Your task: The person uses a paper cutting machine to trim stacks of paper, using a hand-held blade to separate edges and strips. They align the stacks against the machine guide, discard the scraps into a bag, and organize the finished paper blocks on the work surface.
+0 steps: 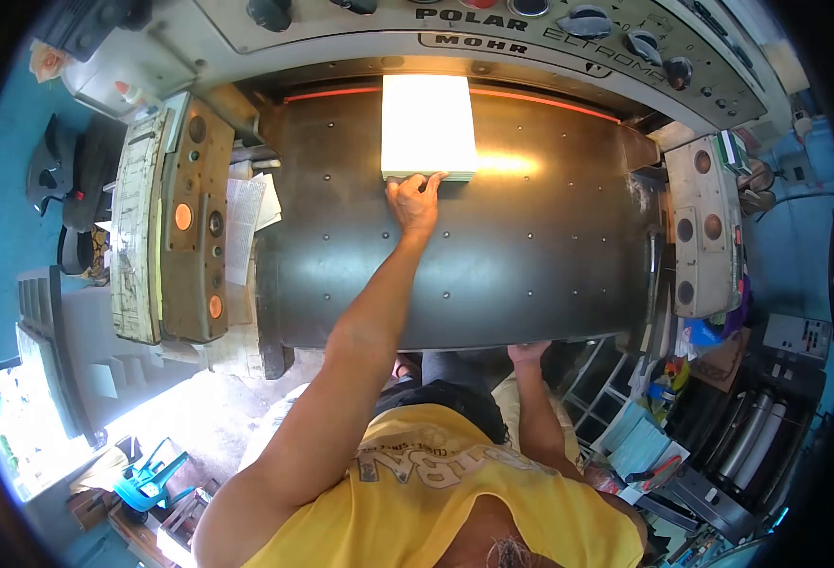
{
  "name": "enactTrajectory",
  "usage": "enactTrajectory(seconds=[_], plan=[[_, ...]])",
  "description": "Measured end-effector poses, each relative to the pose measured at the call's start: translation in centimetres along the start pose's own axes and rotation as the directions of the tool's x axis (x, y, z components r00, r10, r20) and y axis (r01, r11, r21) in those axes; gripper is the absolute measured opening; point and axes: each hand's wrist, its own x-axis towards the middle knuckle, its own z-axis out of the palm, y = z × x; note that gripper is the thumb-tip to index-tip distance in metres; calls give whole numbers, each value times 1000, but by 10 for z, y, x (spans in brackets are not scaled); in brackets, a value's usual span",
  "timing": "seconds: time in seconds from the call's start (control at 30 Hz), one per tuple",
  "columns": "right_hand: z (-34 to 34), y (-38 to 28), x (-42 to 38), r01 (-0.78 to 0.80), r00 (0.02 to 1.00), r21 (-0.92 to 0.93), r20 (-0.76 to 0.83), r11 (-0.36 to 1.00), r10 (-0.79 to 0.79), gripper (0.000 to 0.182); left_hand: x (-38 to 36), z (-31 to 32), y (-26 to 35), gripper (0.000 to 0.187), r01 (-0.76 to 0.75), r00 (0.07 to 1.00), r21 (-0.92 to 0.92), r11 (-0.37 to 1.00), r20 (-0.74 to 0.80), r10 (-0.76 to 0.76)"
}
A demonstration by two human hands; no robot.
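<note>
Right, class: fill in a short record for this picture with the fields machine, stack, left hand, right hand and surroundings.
machine: paper cutter with a dark metal table
stack: white paper stack at the back of the table, under the red line
left hand: left hand, fingers on the stack's near edge
right hand: right hand on the table's front edge
surroundings: side control panel, loose papers

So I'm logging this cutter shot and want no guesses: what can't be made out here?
Head view only:
- Paper stack: sheet count and print washed out by glare; its far end runs under the machine head.
- Left hand: fingertips hidden over the stack's edge.
- Right hand: mostly hidden under the table edge.
- Control labels: too small, cut off above.
</note>
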Motion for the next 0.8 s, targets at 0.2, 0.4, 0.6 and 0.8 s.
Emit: enactTrajectory(seconds=[0.2, 0.4, 0.6, 0.8], plan=[[13, 15, 7, 329, 943, -263, 39, 907, -331, 47, 1, 4, -12, 42, -24, 995, 73, 997, 101, 16], [-8, 20, 15, 446, 801, -522, -129, 727, -584, 43, 0, -3, 6, 43, -9, 1000, 34, 999, 9, 9], [-57, -10, 15, 209, 898, -614, -188, 761, -398, 43, 1, -1, -1, 45, -34, 998, 34, 999, 47, 33], [-28, -15, -36, -3, 911, -706, -293, 708, -289, 48, 0, 3, -5, 48, -49, 999, -11, 999, -10, 49]])
